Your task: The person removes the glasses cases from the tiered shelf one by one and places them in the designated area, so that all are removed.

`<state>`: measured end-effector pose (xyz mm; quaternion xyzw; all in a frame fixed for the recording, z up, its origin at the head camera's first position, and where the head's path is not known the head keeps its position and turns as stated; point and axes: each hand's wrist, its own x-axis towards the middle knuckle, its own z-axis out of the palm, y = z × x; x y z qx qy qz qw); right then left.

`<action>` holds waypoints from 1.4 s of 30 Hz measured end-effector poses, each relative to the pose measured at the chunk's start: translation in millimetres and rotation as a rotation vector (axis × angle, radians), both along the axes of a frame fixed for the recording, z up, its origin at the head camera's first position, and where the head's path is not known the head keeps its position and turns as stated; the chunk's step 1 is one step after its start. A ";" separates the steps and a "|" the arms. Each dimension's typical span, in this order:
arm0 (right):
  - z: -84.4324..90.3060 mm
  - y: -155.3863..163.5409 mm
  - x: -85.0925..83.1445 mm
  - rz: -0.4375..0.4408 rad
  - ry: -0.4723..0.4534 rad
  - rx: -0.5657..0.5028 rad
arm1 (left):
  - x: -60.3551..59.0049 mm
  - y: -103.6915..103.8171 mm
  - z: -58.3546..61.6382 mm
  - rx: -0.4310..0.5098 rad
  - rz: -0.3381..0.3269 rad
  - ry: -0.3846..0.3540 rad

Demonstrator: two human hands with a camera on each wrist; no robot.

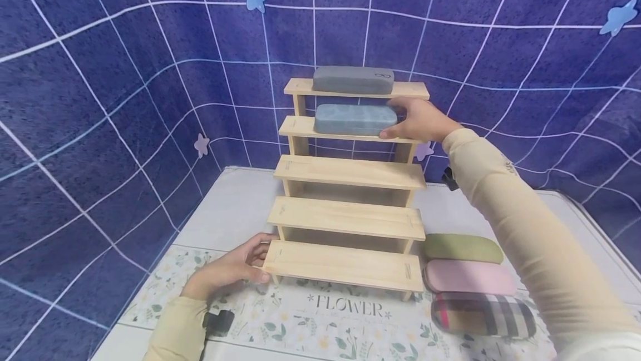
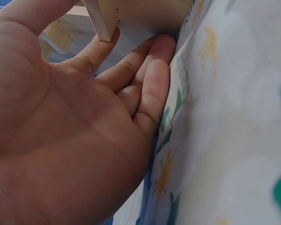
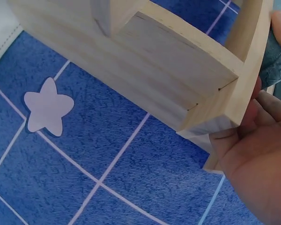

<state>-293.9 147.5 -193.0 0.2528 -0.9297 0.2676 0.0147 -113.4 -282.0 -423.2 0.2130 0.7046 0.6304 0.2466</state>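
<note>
A light-blue glasses case (image 1: 345,119) lies on the second step from the top of a five-step wooden display stand (image 1: 350,172). My right hand (image 1: 418,119) grips its right end, thumb at the front and fingers behind. In the right wrist view, that hand (image 3: 262,154) is beside the shelf end, with only part of the blue case (image 3: 275,58) showing. My left hand (image 1: 232,266) is at the left end of the bottom step. In the left wrist view, its relaxed fingers (image 2: 126,70) rest on the cloth, the index touching a wooden leg (image 2: 103,21).
A grey glasses case (image 1: 353,80) sits on the top step. Right of the stand, a green case (image 1: 463,248), a pink case (image 1: 471,276) and a plaid case (image 1: 483,315) lie in a column on the table. Blue grid-patterned fabric (image 1: 125,99) hangs behind and at the left.
</note>
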 end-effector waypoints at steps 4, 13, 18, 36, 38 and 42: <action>-0.8 7.3 2.9 -0.020 -0.016 -0.004 | -0.7 1.2 -0.6 -0.008 -0.005 0.002; 3.3 14.2 10.9 -0.035 -0.035 0.031 | -2.3 2.8 -0.3 -0.016 -0.015 0.020; 6.0 19.3 12.3 -0.045 -0.037 0.060 | -1.5 1.5 -0.4 -0.010 -0.012 0.009; 1.3 53.4 23.0 -0.084 -0.119 -0.009 | 0.0 1.0 2.4 -0.007 -0.007 0.005; 0.6 56.6 23.2 -0.087 -0.126 -0.022 | -0.3 0.9 2.2 -0.006 -0.008 0.008; -1.4 63.5 23.6 -0.093 -0.135 -0.036 | -0.7 0.5 1.3 0.000 -0.012 0.007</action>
